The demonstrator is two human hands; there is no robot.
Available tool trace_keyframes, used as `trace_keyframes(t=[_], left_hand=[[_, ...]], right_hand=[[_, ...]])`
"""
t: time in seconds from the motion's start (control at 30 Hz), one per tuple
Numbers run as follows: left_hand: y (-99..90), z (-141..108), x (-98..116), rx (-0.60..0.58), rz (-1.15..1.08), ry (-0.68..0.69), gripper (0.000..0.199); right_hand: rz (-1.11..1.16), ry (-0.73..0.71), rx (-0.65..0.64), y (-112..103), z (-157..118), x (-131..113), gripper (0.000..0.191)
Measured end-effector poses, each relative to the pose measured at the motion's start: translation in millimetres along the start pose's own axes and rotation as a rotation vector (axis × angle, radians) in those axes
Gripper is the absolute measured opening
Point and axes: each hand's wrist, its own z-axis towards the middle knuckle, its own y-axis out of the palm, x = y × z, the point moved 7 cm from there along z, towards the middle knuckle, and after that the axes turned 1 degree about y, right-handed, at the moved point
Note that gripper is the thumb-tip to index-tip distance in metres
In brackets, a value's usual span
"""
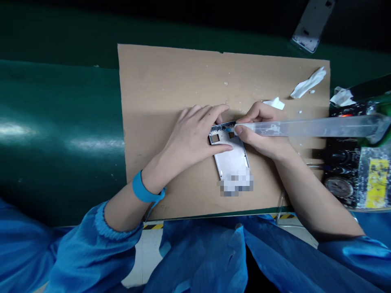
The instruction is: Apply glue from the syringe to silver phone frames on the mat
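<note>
A phone-sized metal frame [232, 160] lies on a brown board [152, 81], its upper end between my hands. My left hand [192, 136] rests on the upper left of the frame, with the thumb across its face and the fingers around the top edge, holding it. In my right hand [261, 130] is a translucent syringe [305, 127], pinched close to its front end. The syringe lies nearly level, its tip at the frame's top edge near a square opening. Part of the frame's lower end is pixelated.
Crumpled white tissue [308, 83] and small white bits lie on the board's right side. Another phone frame [313, 26] sits at the back right. A dark device with a round gauge [339, 187] and yellow label stands at the right, beside a clear tube.
</note>
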Motion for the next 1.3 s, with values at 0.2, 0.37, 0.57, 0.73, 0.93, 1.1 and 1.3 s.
trace_keyframes(t=[0.2,0.37,0.57,0.73,0.93,1.1,1.3], left_hand=[[-0.7,-0.8,0.6,0.004,0.004,0.004,0.080],[-0.1,-0.9,-0.5,0.013,-0.001,0.012,0.081],[2.0,-0.9,-1.0,0.006,0.021,0.019,0.084],[2.6,-1.1,-1.5,0.015,0.021,0.020,0.080],[2.7,-1.1,-1.9,0.029,0.025,0.031,0.080],[2.9,-0.9,-2.0,0.037,0.023,0.040,0.079],[3.0,-0.5,-2.4,0.050,0.016,0.044,0.079]], right_hand=[[0.016,0.001,-0.007,1.3,-1.0,0.4,0.039],[0.001,0.003,-0.029,2.7,-1.5,-0.9,0.031],[0.031,-0.045,-0.022,3.4,-1.3,-2.4,0.030],[0.053,-0.030,-0.030,3.8,-2.2,0.9,0.033],[0.020,-0.050,-0.008,1.9,-0.2,-3.5,0.036],[0.026,-0.044,-0.021,3.0,-0.5,-1.1,0.033],[0.033,-0.044,-0.022,2.8,-1.3,0.8,0.029]])
